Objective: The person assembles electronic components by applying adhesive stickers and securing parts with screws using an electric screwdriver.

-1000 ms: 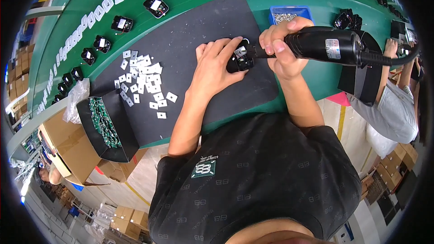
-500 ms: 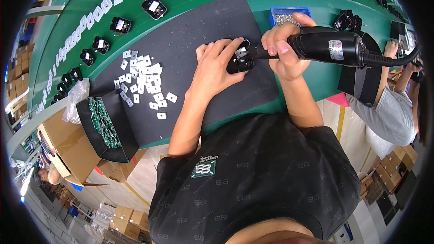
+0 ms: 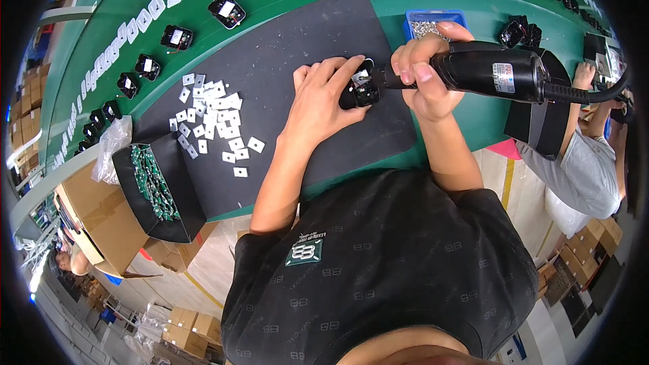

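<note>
My left hand (image 3: 318, 99) is closed round a small black plastic housing (image 3: 366, 96), pressing it against the dark mat. Silvery parts show inside the housing. A black corded electric screwdriver (image 3: 481, 73) lies nearly level in my right hand (image 3: 433, 84), its nose pointing left into the housing's side. The bit's tip is hidden there. Left of my left forearm, several small white plates with dark centre holes (image 3: 218, 120) are scattered on the mat.
A blue tray of screws (image 3: 436, 13) stands behind my right hand. At left is a black bin (image 3: 193, 192) of green circuit boards (image 3: 154, 184). Black housings (image 3: 227, 11) and white covers (image 3: 142, 19) line the green belt. A co-worker's arm (image 3: 574, 105) shows at right.
The housings and covers on the belt have shifted slightly left. My hands, the held housing and the screwdriver stay almost where they were.
</note>
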The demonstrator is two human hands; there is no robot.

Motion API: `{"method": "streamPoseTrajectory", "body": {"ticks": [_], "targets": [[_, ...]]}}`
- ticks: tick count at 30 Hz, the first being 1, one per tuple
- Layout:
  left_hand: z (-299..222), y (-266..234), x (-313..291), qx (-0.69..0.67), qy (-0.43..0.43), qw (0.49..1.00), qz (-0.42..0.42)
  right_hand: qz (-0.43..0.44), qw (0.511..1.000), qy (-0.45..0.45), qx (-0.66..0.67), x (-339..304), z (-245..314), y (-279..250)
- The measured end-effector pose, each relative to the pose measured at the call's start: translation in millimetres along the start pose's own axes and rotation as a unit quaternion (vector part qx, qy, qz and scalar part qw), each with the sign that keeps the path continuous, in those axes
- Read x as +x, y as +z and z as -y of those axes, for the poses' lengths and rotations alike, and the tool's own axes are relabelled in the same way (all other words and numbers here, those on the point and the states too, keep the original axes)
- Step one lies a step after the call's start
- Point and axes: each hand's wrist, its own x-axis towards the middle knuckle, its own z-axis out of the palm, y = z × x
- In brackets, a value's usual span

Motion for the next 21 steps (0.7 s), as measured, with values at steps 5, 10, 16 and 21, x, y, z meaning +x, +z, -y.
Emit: {"method": "streamPoseTrajectory", "body": {"ticks": [5,10,16,21], "targets": [[0.1,-0.6,-0.5,0.002,0.004,1.000,-0.005,-0.002,1.000,-0.004,-0.013,-0.1,0.2,1.1],[-2.5,0.0,-1.7,0.002,0.008,1.000,-0.025,0.001,1.000,-0.006,-0.018,-0.8,-0.3,2.1],[-0.8,-0.7,-2.1,0.008,0.000,1.000,0.001,0.002,1.000,0.000,-0.024,-2.0,-0.6,1.0],[-1.9,-0.8,-1.5,0.008,-0.003,1.000,0.001,0.009,1.000,0.002,-0.020,-1.9,-1.9,0.3]]}}
